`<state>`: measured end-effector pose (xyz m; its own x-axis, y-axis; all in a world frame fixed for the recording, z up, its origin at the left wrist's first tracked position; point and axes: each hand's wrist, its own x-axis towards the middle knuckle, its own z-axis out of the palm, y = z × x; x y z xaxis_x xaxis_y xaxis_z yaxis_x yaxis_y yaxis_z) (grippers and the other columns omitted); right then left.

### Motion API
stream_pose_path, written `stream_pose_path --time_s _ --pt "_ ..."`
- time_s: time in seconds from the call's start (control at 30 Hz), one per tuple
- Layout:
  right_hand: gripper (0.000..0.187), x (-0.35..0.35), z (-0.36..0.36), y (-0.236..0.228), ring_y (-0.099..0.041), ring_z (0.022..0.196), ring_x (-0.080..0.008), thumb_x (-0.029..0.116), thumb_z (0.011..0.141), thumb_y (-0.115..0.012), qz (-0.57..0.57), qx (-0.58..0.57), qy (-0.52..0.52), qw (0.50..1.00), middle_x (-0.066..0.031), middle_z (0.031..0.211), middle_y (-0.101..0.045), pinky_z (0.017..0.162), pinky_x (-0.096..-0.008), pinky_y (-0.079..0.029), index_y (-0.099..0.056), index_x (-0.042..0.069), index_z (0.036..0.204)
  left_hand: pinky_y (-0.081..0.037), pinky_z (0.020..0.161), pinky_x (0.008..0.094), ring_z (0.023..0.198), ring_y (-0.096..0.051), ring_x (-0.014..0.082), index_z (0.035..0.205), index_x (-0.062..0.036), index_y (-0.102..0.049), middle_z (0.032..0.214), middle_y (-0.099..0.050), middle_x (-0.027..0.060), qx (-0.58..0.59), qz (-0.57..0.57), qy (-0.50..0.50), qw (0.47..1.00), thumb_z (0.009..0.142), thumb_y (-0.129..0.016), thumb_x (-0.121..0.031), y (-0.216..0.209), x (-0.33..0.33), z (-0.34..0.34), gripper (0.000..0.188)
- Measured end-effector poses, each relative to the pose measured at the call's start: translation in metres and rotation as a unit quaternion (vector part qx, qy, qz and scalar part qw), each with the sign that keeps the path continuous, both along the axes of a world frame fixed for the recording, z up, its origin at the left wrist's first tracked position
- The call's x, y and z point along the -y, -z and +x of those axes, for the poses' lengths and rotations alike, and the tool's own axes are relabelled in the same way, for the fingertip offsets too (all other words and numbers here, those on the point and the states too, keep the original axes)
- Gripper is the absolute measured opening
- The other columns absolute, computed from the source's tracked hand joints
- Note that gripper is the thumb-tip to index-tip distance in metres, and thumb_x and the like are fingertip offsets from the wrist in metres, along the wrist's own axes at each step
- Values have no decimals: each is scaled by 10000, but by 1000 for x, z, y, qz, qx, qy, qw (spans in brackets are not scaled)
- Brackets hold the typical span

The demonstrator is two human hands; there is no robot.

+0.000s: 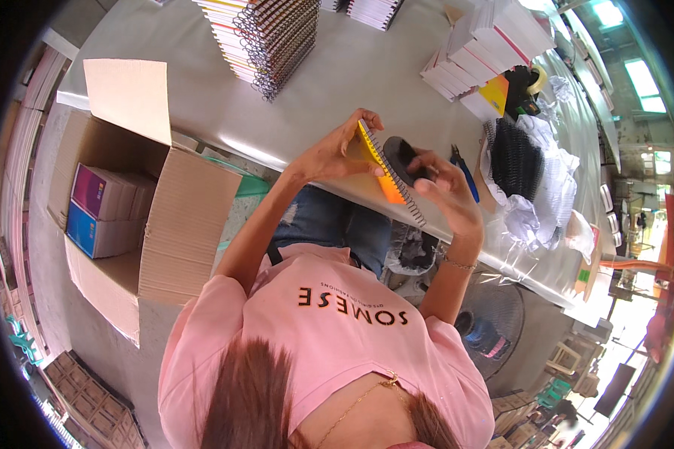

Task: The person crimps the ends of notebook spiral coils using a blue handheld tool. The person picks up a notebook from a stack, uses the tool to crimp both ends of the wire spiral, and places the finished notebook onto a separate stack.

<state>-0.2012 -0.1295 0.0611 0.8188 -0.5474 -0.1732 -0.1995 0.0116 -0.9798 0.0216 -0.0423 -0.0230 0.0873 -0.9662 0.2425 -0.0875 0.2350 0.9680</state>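
Just over the table's near edge, my left hand [335, 153] is closed on a thin yellow-orange notebook [386, 185], held tilted with its bound edge toward my right side. A dark wire coil [412, 206] runs along that edge, and its lower end sticks out past the pages. In my right hand [443, 183] is a black rounded object [399, 157], held against or very close to the coil; whether it touches cannot be made out. Right of that hand lie blue-handled pliers [466, 172] on the table.
A tall stack of coil-bound notebooks [266, 45] stands on the table [352, 82]. Unbound book stacks [487, 49] are at far right, near black coils [515, 161] on crumpled white wrapping [550, 179]. An open carton [183, 224] with books is left; a fan [490, 325] stands lower right.
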Motion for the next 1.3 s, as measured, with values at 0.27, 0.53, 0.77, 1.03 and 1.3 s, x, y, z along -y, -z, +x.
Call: stream_pose_path --time_s 0.27,0.53,0.77,1.03,1.3 --pt "486 9 9 0 -517 972 -96 341 819 -786 -4 -53 -8 999 -47 1105 -571 873 -261 -422 -591 8 1116 -375 969 315 1095 -480 213 1249 -88 -420 1153 -498 74 3 -11 12 1000 717 -850 -224 2 2 1 698" --pt "556 40 0 42 -520 1184 -275 346 811 -768 -429 -149 259 852 -171 1224 -594 1016 -385 -369 -576 87 1265 -438 868 321 997 -505 184 1232 -62 -412 1112 -508 90 -33 15 -97 995 927 -668 -260 -6 -6 -24 445" --pt "592 8 -48 59 -441 1288 -343 253 829 -717 -398 -362 304 786 -170 1372 -484 1107 -461 -280 -501 106 1361 -414 800 268 923 -451 128 1178 -50 -461 1063 -486 51 -74 -19 -128 989 988 -580 -273 -14 -13 -30 316" --pt "552 -23 -30 26 -499 1009 -244 114 801 -733 -393 -46 441 806 -126 1221 -524 855 -378 -460 -525 38 1306 -431 875 266 942 -531 108 1107 -25 -548 973 -570 23 -12 -72 -156 985 953 -633 -187 -9 -11 -27 240" --pt "627 -88 25 8 -529 1051 -312 98 701 -785 -411 24 227 882 -166 1166 -555 858 -402 -485 -564 49 1286 -458 755 302 784 -543 170 1014 -30 -667 914 -669 76 -14 -3 -161 987 883 -688 -152 -13 -14 -20 180"
